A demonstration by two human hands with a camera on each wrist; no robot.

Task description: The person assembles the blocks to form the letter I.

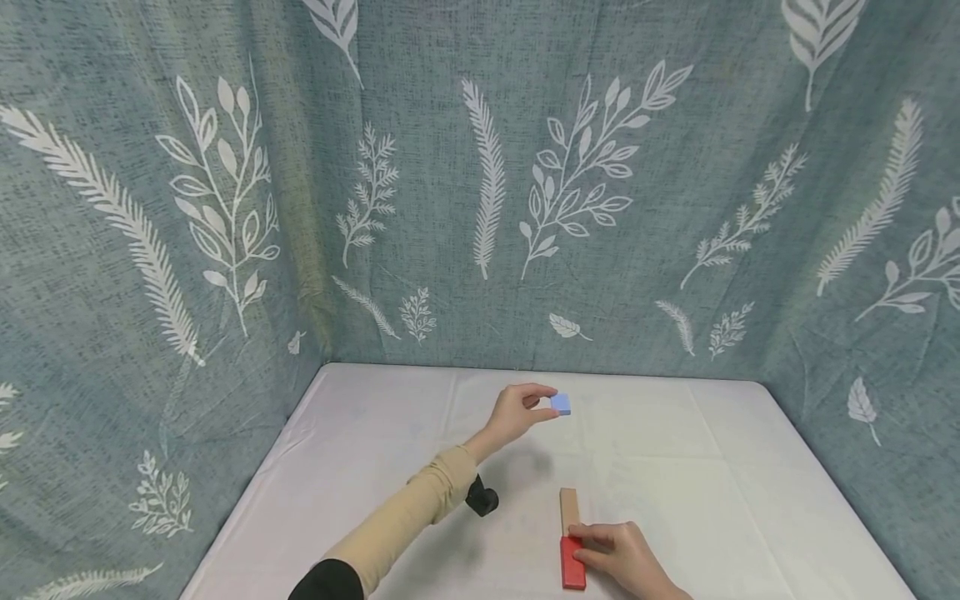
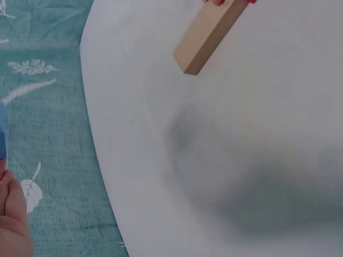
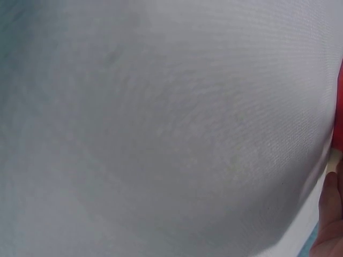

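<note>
Raised over the far part of the table, my left hand (image 1: 517,410) pinches a small blue block (image 1: 561,404) between thumb and fingers. The left wrist view catches only an edge of that blue block (image 2: 2,134), with curled fingers below it. Nearer, a red block (image 1: 573,565) and a plain wooden block (image 1: 569,510) lie end to end in a line. My right hand (image 1: 618,550) reaches in from the right and holds the red block near the seam, one fingertip right at the wooden block's end. In the right wrist view, red shows at the edge above the fingers (image 3: 331,198).
A white cloth covers the table (image 1: 675,467). Blue-green curtains (image 1: 450,208) with white leaf prints rise behind it and at both sides. A black device (image 1: 482,497) sits at the left forearm, which stretches across the table's left-middle.
</note>
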